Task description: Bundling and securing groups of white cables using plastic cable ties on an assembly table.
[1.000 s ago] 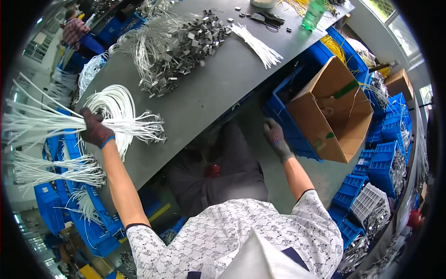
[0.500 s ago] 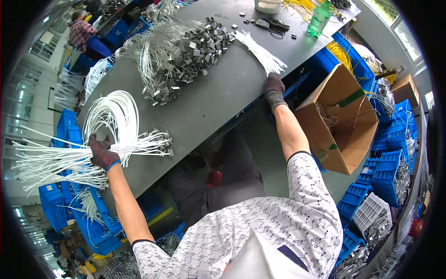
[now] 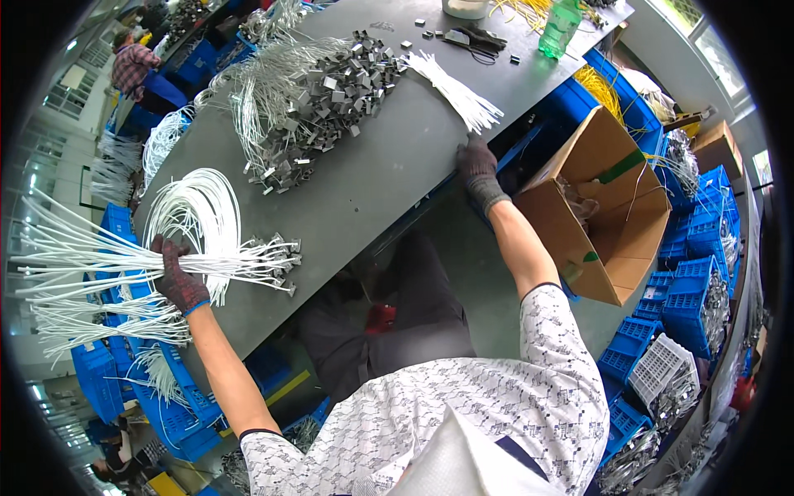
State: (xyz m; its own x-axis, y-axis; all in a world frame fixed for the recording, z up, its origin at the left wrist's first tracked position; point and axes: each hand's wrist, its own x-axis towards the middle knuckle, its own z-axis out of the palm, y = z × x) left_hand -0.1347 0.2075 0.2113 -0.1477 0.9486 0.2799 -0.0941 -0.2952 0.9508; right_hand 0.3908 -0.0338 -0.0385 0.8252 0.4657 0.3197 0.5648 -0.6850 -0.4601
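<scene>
My left hand (image 3: 178,277), in a dark knitted glove, is wrapped round a bundle of white cables (image 3: 225,263) at the left table edge. Their loose ends fan out past the edge to the left; small metal connectors (image 3: 284,258) cluster at the right end. Behind the hand, more white cable (image 3: 203,186) curves in a thick loop. My right hand (image 3: 477,171), also gloved, is closed at the near end of a bunch of thin white strips (image 3: 453,91) by the table's right edge. Its fingertips seem to pinch a strip, though they are partly hidden.
A pile of small dark metal pieces (image 3: 335,95) lies mid-table beside thin wires (image 3: 256,78). Farther back are dark-handled scissors (image 3: 475,40), a green bottle (image 3: 560,29) and a white tub (image 3: 466,8). An open cardboard box (image 3: 608,215) and blue crates (image 3: 695,289) stand right.
My right hand has drawn slightly toward me and to the left. The cable bundle in my left hand has turned a little, its loose ends spreading wider and higher.
</scene>
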